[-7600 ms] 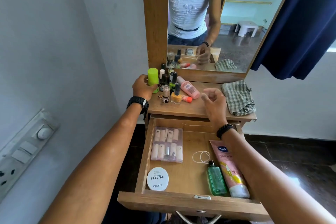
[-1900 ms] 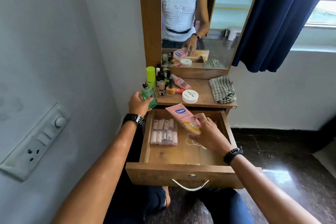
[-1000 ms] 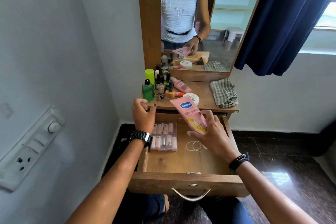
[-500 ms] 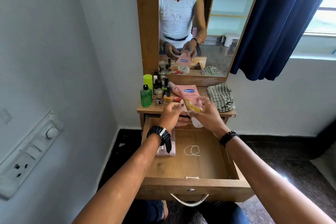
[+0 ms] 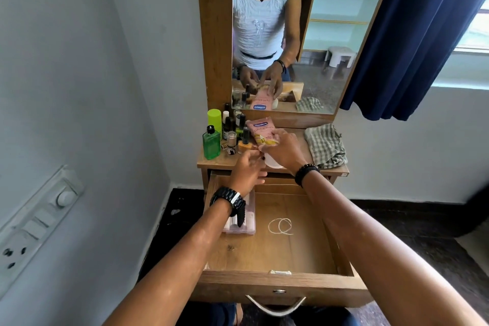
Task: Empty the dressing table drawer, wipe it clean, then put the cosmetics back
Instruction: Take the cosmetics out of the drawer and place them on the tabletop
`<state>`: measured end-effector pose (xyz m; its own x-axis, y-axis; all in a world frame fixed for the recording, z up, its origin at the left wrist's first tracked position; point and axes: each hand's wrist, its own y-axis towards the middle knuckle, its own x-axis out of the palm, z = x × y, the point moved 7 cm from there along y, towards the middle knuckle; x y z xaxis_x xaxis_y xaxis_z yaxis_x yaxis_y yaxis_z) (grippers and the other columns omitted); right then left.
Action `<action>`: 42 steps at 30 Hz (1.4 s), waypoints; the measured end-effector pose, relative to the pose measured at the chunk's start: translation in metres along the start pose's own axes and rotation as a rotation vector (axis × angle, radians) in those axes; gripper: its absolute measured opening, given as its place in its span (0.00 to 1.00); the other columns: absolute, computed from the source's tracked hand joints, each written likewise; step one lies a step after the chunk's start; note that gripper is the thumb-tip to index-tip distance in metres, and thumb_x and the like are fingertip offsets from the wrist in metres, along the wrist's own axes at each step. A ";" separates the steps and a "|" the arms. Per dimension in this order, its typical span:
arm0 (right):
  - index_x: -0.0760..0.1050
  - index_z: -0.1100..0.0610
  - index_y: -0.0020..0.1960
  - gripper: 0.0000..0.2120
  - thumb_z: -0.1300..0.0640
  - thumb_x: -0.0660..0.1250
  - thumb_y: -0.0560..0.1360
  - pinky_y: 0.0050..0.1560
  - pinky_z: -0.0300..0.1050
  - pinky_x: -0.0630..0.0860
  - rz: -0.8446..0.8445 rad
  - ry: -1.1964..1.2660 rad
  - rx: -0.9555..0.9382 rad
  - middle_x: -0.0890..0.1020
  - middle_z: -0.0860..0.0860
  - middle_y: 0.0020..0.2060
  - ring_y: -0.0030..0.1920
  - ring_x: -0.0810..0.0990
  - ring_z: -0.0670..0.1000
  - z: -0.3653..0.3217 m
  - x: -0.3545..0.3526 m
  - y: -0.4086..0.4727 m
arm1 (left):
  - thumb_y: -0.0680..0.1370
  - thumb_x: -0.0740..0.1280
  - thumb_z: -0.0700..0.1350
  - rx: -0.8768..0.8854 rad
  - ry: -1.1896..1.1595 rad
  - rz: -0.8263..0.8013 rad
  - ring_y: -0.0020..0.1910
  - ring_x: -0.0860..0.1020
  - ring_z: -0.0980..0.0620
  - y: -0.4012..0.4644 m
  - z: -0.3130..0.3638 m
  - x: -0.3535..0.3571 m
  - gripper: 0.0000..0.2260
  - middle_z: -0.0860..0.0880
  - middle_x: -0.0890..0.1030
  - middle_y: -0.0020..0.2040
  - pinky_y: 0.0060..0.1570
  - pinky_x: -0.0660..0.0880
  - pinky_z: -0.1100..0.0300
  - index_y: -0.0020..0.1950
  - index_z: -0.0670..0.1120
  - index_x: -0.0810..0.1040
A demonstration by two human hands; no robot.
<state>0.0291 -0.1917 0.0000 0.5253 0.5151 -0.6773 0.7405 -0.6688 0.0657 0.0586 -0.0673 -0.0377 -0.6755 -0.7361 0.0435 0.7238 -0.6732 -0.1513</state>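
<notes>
The wooden drawer (image 5: 277, 282) is pulled out. Inside it lie a clear plastic case (image 5: 248, 222), partly under my left wrist, and thin white loops (image 5: 280, 226). My right hand (image 5: 284, 152) grips a pink lotion tube (image 5: 260, 131) over the table top, beside the nail polish bottles (image 5: 239, 128). My left hand (image 5: 247, 171) hovers at the table's front edge just left of the right hand, fingers relaxed and holding nothing. A white round jar (image 5: 272, 164) is mostly hidden under my right hand. A green bottle (image 5: 211, 143) and a lime can (image 5: 214, 118) stand at the table's left.
A checked cloth (image 5: 325, 145) lies bunched on the right of the table top (image 5: 296, 137). The mirror (image 5: 304, 34) rises behind the table. A wall with a switch panel (image 5: 34, 222) is close on the left. A blue curtain (image 5: 418, 29) hangs at the right.
My right hand lifted the pink tube from above the drawer onto the table top. My left hand left the green bottle standing on the table and came beside the right hand.
</notes>
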 end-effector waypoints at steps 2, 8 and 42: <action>0.71 0.57 0.66 0.28 0.50 0.72 0.68 0.60 0.48 0.73 0.001 0.003 -0.011 0.77 0.56 0.58 0.60 0.73 0.55 0.000 0.000 -0.002 | 0.79 0.61 0.40 -0.006 0.013 0.004 0.38 0.76 0.51 -0.001 -0.005 -0.001 0.09 0.49 0.77 0.43 0.41 0.75 0.55 0.59 0.45 0.68; 0.73 0.53 0.64 0.31 0.43 0.72 0.63 0.58 0.45 0.75 0.016 0.028 -0.042 0.77 0.53 0.59 0.58 0.76 0.51 0.003 -0.010 -0.015 | 0.79 0.61 0.44 0.006 0.075 0.024 0.39 0.77 0.50 -0.009 -0.009 -0.007 0.09 0.47 0.76 0.43 0.42 0.76 0.55 0.59 0.44 0.69; 0.66 0.57 0.63 0.22 0.70 0.62 0.71 0.45 0.43 0.80 -0.476 0.411 0.314 0.76 0.55 0.56 0.49 0.81 0.49 0.069 0.108 -0.135 | 0.81 0.54 0.44 -0.426 1.095 -0.215 0.59 0.75 0.44 -0.078 -0.085 -0.030 0.27 0.41 0.73 0.64 0.36 0.71 0.59 0.76 0.42 0.45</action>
<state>-0.0430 -0.0830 -0.1326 0.3353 0.9100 -0.2439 0.8060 -0.4111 -0.4258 0.0104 0.0134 -0.1115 -0.6878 -0.0210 -0.7256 0.6162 -0.5453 -0.5683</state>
